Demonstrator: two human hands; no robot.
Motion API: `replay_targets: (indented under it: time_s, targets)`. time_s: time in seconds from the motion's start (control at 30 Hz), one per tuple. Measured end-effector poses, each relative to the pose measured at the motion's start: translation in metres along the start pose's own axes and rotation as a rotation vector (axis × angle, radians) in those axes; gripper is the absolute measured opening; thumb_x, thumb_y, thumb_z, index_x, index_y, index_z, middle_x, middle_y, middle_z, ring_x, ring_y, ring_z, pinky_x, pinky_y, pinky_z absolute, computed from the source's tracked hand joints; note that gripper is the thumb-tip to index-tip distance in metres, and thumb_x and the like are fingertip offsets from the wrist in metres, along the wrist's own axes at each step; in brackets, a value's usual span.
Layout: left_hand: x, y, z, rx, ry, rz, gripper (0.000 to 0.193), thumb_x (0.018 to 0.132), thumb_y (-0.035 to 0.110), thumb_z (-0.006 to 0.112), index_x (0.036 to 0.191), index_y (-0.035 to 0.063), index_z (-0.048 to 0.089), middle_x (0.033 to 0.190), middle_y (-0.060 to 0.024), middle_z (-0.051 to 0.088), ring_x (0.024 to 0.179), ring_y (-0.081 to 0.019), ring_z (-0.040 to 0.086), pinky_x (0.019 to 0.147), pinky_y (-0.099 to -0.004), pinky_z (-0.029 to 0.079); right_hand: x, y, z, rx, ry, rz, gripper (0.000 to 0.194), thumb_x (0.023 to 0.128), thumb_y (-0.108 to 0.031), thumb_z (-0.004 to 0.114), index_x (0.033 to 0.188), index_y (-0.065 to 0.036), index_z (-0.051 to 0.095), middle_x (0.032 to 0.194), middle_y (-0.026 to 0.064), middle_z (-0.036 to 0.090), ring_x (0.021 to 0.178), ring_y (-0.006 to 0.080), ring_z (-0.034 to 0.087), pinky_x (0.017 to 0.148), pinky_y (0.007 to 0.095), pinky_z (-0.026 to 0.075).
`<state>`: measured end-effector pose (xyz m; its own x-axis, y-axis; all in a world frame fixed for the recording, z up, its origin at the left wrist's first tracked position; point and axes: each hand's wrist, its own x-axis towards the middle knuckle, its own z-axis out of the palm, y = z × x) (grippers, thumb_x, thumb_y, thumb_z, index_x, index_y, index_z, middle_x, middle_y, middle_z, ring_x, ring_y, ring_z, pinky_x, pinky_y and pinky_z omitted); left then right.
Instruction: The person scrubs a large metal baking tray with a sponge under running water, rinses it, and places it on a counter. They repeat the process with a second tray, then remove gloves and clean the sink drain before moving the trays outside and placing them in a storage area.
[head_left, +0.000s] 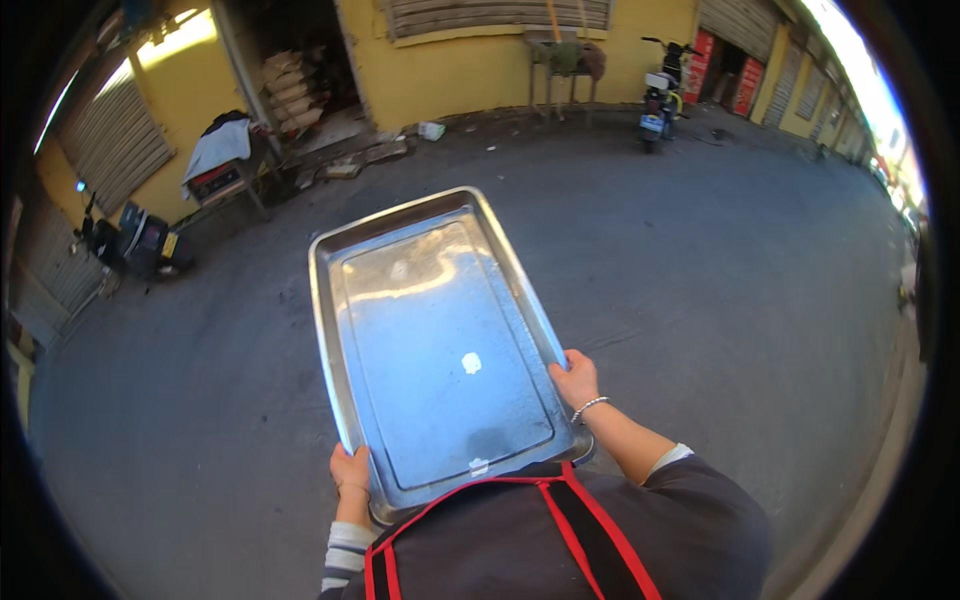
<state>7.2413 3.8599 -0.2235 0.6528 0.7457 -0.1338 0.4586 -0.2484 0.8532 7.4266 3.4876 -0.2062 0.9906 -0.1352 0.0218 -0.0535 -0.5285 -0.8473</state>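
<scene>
A large rectangular stainless steel tray (442, 337) is held out in front of my body, its near end against my dark apron (480, 540) with red trim. My left hand (350, 471) grips the left rim close to the near corner. Farther up the opposite side, my right hand (576, 379) has its thumb over the right rim, with the fingers mostly hidden. Inside, the tray carries no goods; a small white patch (471, 364) marks its floor, and a scrap of clear tape or label (478, 467) sits near the close edge.
Grey pavement (712, 300) surrounds me. Along the yellow wall (450, 82) stand a scooter (660, 97), a table with cloths (566, 60) and a cloth-covered stand (221, 161). Another scooter (142, 244) is at left. Stacked sacks (291, 90) show in a doorway, with debris (345, 169) outside.
</scene>
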Motion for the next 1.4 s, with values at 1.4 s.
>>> replay_targets:
  time_s: [1.4]
  targets:
    - [1.259, 0.276, 0.231, 0.113, -0.077, -0.077, 0.028, 0.071, 0.020, 0.066, 0.091, 0.0016, 0.064, 0.083, -0.0183, 0.067, 0.078, -0.0327, 0.066, 0.072, -0.0374, 0.051, 0.979, -0.382, 0.765, 0.007, -0.053, 0.013, 0.021, 0.074, -0.015, 0.065, 0.086, 0.001, 0.065, 0.067, 0.0100, 0.063, 0.060, 0.0173, 0.058, 0.060, 0.0334, 0.047]
